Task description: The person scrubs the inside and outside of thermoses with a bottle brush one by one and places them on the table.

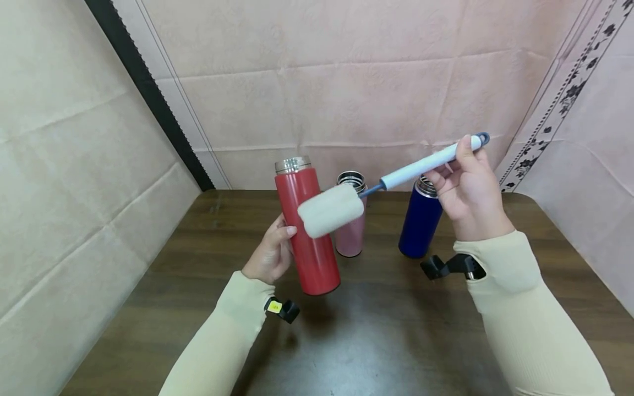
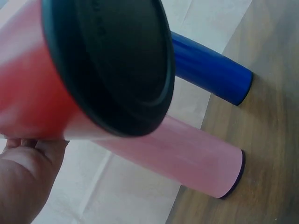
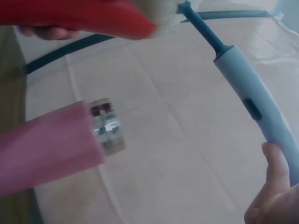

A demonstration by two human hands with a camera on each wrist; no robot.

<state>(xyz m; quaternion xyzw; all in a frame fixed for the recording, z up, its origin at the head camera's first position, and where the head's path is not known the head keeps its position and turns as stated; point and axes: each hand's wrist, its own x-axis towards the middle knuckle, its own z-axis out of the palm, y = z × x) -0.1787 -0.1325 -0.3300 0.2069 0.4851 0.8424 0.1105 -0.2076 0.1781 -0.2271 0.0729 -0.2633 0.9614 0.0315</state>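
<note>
My left hand (image 1: 273,250) grips a red bottle (image 1: 312,242) around its side and holds it off the table, tilted a little. The bottle's steel mouth faces up, with no lid on it; its black base (image 2: 117,65) fills much of the left wrist view. My right hand (image 1: 470,190) pinches the light blue handle (image 1: 421,168) of a bottle brush near its looped end. The brush's white sponge head (image 1: 331,210) hangs in front of the red bottle, outside its mouth. Whether sponge and bottle touch, I cannot tell.
Behind the red bottle a pink bottle (image 1: 350,236) stands upright, uncapped. A dark blue bottle (image 1: 420,225) stands to its right, partly behind my right hand. The wooden table (image 1: 376,341) meets cloth-covered walls (image 1: 346,99) at the back and sides.
</note>
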